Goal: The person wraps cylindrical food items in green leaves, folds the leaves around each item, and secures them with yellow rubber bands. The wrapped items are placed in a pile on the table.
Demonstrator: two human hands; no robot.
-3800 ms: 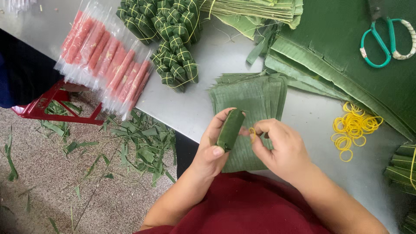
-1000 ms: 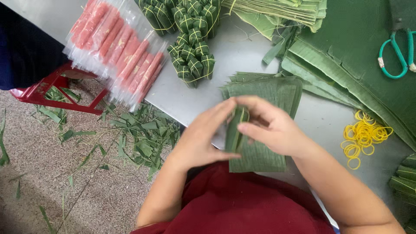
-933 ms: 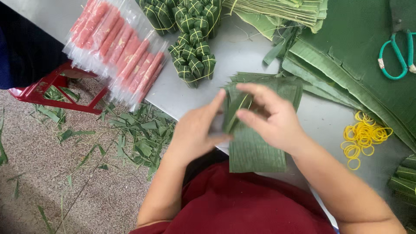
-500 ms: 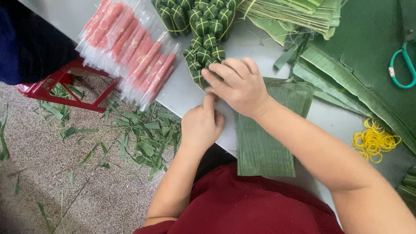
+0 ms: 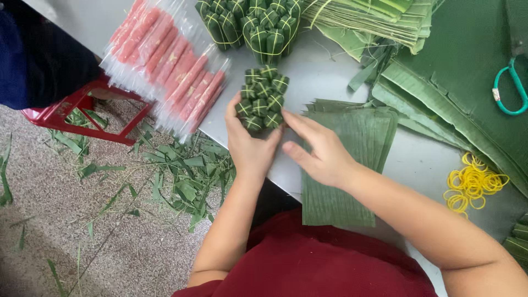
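A small cluster of leaf-wrapped green bundles (image 5: 262,96) stands on end near the front edge of the grey table (image 5: 324,77). My left hand (image 5: 250,146) cups the cluster from the near side, fingers touching its lower bundles. My right hand (image 5: 319,151) lies just right of it, fingertips against the cluster's right side, resting over a stack of cut green leaf sheets (image 5: 344,159). Neither hand closes around anything.
A larger group of wrapped bundles (image 5: 253,25) sits behind. Clear packs of pink sausages (image 5: 168,66) overhang the left edge. Folded leaves (image 5: 379,16), big banana leaves (image 5: 467,82), green-handled scissors (image 5: 509,91) and yellow rubber bands (image 5: 473,184) lie right. Leaf scraps (image 5: 181,176) and a red stool (image 5: 77,107) are on the floor.
Both hands held one wrapped bundle over the leaf stack, then carried it left and set it into the small cluster. The hands now rest against that cluster.
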